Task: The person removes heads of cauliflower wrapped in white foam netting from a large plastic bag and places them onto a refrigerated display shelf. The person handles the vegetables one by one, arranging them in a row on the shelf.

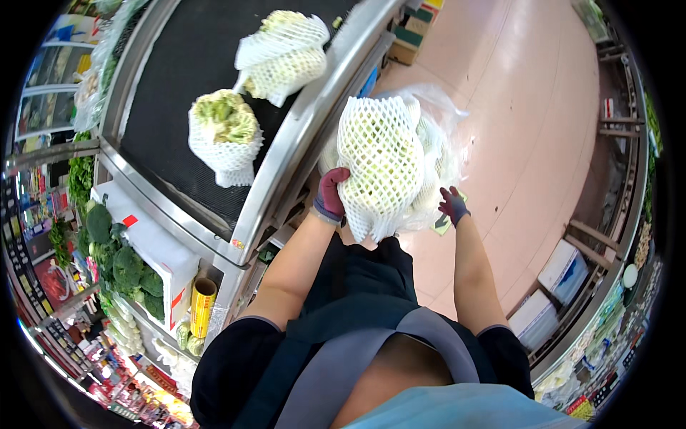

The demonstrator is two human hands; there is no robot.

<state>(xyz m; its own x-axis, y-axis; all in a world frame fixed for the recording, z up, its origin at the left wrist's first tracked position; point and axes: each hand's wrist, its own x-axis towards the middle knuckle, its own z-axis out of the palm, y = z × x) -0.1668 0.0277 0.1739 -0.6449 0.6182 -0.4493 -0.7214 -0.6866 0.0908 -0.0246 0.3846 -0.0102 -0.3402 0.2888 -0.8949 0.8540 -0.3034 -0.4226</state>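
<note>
My left hand [332, 195], in a maroon and grey glove, grips the side of a cauliflower in a white foam net [380, 161]. This bundle is held up in front of my body, beside the display's metal edge. Behind and to its right is a clear plastic bag [453, 142] with more netted produce inside, partly hidden. My gloved right hand [455, 206] is at the bag's lower right with its fingers spread and nothing visible in them. Two cauliflowers in foam nets, one upper [284, 59] and one lower [226, 137], lie on the black display mat.
A metal rail [300, 123] borders the black mat [161, 118]. Broccoli [128, 268] sits by a white foam box [161, 252] at left, near a yellow roll [203, 308]. Cardboard boxes [410, 40] stand on the floor ahead. Another produce stand [605, 316] lines the right.
</note>
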